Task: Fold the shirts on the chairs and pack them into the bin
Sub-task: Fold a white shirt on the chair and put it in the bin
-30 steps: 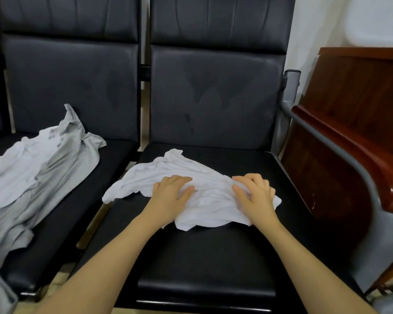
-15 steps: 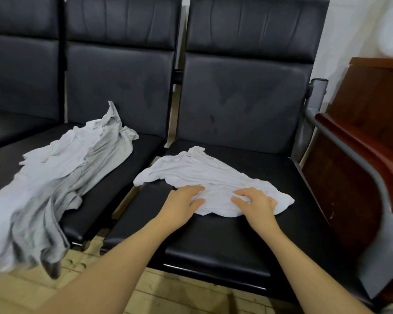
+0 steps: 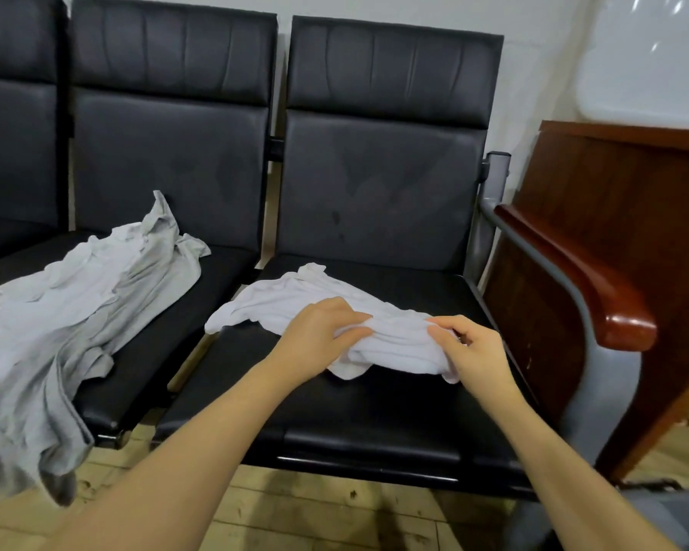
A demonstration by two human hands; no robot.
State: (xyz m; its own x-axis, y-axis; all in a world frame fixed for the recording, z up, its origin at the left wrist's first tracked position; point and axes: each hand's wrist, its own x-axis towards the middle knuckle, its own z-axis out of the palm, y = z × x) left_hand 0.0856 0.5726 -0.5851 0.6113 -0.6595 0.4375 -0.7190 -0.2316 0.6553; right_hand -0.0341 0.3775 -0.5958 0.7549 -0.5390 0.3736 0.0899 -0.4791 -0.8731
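Right now I judge the work to be early in the folding step: one shirt is being gathered, another waits, and no bin shows anywhere in view.

Going from the left of the frame, the grey shirt (image 3: pixel 76 312) lies rumpled over the left chair seat (image 3: pixel 168 344), its lower part hanging off the front edge toward the wooden floor (image 3: pixel 295 511). Neither hand touches it.

At centre, on the right chair seat (image 3: pixel 374 423), lies the white shirt (image 3: pixel 295 296), bunched into a long crumpled band with one end trailing toward the left edge of that seat. My left hand (image 3: pixel 315 336) grasps the band just left of its middle, fingers and thumb curled into the cloth. My right hand (image 3: pixel 470 347) pinches the band's right end, fingertips closed on the fabric. The stretch of cloth between them looks raised slightly off the seat.

Next, I reckon, the shirt needs lifting and shaking flat before any crease is set, since it is too wadded to fold cleanly.

At far right stands a wooden armrest (image 3: pixel 597 288).
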